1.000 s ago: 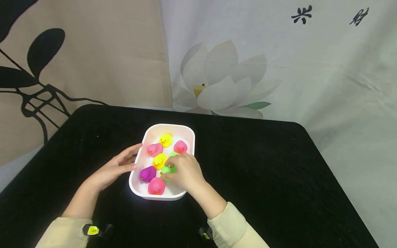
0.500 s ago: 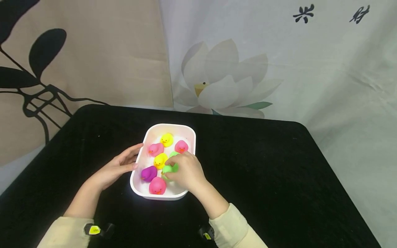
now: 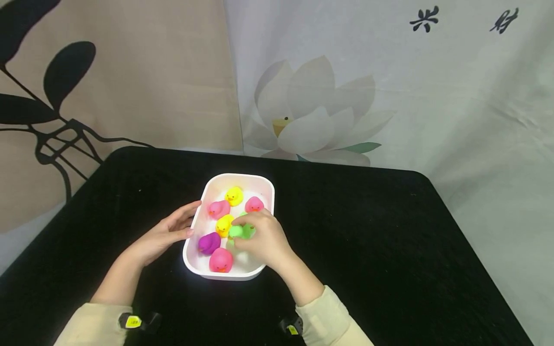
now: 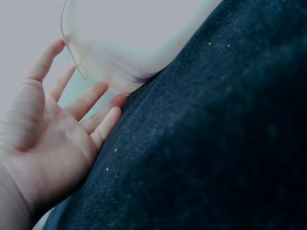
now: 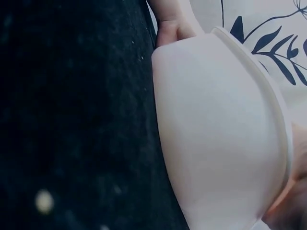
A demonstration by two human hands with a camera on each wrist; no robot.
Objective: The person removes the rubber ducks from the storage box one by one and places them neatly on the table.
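In the head view a white plastic tray [image 3: 227, 277] holds several rubber ducks. My right hand [image 3: 265, 238] reaches over its right side and pinches a green rubber duck [image 3: 236, 232] between thumb and fingers. Part of that duck is hidden by the hand. My left hand [image 3: 160, 239] lies at the tray's left side, fingertips and thumb tip right at the wall. From the left wrist, the left hand [image 4: 53, 143] shows its fingers extended and spread against the tray [image 4: 144, 38]. The right wrist view mostly shows the tray's outer wall [image 5: 216, 124].
Around the green duck sit a yellow duck [image 3: 224, 226], a purple duck [image 3: 209, 243] and a pink duck [image 3: 221, 260]. Farther back are another yellow duck [image 3: 234, 196] and two pink ones. The tray stands on a black cloth-covered table [image 3: 368, 250], before a printed curtain [image 3: 433, 96].
The pinched green duck has shifted slightly away from the tray's front and turned, together with my right hand. The left hand stays at the tray's side.
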